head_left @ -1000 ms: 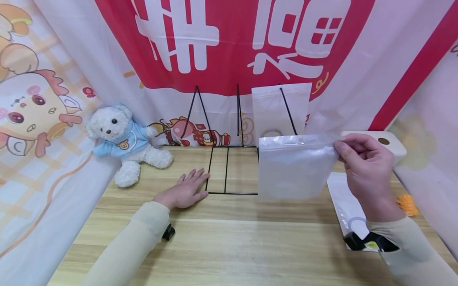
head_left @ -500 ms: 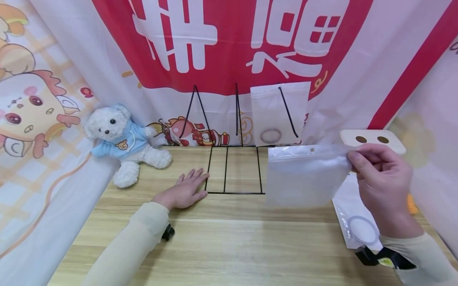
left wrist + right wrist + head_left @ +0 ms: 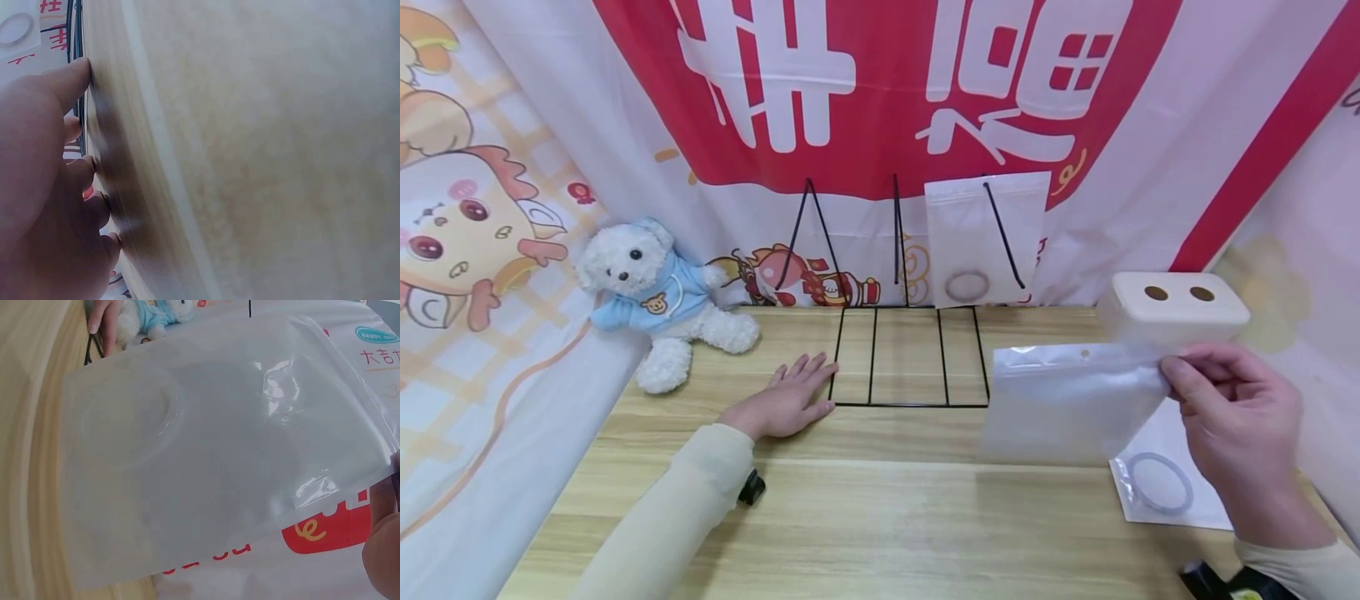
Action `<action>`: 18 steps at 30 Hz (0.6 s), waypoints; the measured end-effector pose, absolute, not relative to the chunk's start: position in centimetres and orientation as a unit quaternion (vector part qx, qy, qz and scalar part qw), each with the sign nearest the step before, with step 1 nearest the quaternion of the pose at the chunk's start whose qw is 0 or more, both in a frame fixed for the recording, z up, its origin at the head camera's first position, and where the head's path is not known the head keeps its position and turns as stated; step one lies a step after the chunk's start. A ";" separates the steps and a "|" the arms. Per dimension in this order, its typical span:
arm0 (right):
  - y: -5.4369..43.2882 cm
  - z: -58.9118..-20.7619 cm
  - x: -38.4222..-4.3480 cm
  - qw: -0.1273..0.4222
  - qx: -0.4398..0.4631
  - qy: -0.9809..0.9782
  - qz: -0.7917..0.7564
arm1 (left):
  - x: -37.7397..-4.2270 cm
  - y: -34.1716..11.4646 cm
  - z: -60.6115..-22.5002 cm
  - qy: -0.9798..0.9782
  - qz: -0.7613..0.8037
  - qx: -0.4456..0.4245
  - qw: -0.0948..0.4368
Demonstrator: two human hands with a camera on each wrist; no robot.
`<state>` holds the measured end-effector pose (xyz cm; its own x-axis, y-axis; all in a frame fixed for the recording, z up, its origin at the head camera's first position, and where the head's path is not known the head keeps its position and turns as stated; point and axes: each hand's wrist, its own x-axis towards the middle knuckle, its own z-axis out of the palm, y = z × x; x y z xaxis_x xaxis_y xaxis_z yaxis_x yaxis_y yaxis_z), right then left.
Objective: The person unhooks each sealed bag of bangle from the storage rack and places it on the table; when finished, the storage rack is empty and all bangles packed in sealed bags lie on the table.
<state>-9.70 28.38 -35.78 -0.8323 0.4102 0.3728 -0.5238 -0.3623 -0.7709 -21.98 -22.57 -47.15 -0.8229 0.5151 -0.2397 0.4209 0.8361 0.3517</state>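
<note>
My right hand [image 3: 1232, 408] pinches the top right corner of a frosted white zip pouch [image 3: 1067, 404] and holds it hanging just above the wooden table [image 3: 880, 517] at the right. Close up in the right wrist view, that pouch [image 3: 212, 450] shows a faint ring shape inside. My left hand [image 3: 790, 400] lies flat and open on the table by the left corner of a black wire rack [image 3: 910, 358]. A second pouch with a ring in it [image 3: 985, 242] hangs on the rack's right prong. A third ring pouch [image 3: 1165, 475] lies flat under my right hand.
A white teddy bear in a blue top [image 3: 655, 296] sits at the back left. A white box with two holes [image 3: 1172, 312] stands at the back right. Printed cloth walls close in the back and both sides.
My right hand has carried the pouch away from the rack, to the right and down toward the table. The left hand has stayed flat in place.
</note>
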 end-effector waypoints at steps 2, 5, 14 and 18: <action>28.9 -36.1 -9.3 0.279 0.061 -0.481 0.829 | -21.9 -22.6 -47.1 0.944 0.142 0.248 0.165; 29.6 -36.7 -8.7 0.266 0.077 -0.464 0.841 | -22.0 -22.6 -47.1 0.944 0.141 0.247 0.165; 31.2 -38.1 -7.0 0.239 0.090 -0.453 0.854 | -22.0 -22.6 -47.1 0.944 0.145 0.245 0.167; 31.6 -38.6 -6.3 0.234 0.069 -0.468 0.849 | -22.0 -22.6 -47.1 0.944 0.145 0.246 0.166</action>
